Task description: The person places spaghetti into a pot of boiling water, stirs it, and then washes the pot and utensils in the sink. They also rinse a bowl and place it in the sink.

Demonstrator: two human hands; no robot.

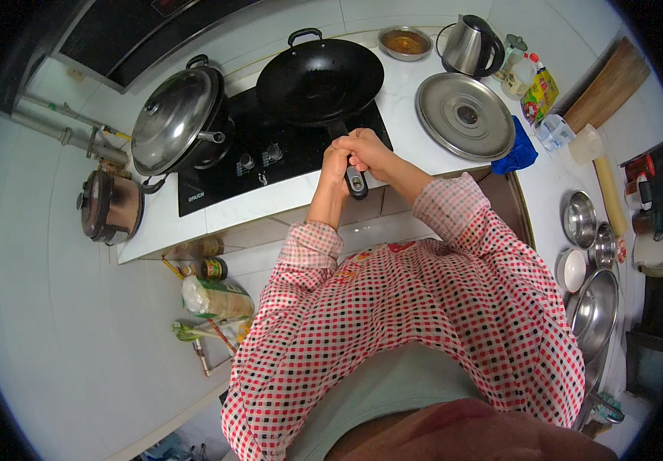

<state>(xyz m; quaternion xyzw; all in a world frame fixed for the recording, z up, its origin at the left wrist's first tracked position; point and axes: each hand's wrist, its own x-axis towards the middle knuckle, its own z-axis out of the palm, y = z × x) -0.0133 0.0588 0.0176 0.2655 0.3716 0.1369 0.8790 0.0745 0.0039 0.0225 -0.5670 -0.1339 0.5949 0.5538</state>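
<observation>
Both my hands are closed around the long handle of a black wok (321,78), which is over the right side of the black glass gas stove (216,187). My left hand (336,167) is on the handle's near part, and my right hand (366,151) overlaps it from the right. The handle's end (356,183) sticks out below my fingers. Inside the wok I see only its dark, shiny surface. On the stove's left side is a covered black pot with a domed metal lid (175,121). A round metal lid (465,117) lies on the counter to the right.
Behind that lid are a steel kettle (469,46), a metal bowl of brown food (405,44) and bottles. A blue cloth (514,152) lies at the counter's edge. Steel bowls (580,219) line the right counter. A brown electric cooker (112,206) is at the left end.
</observation>
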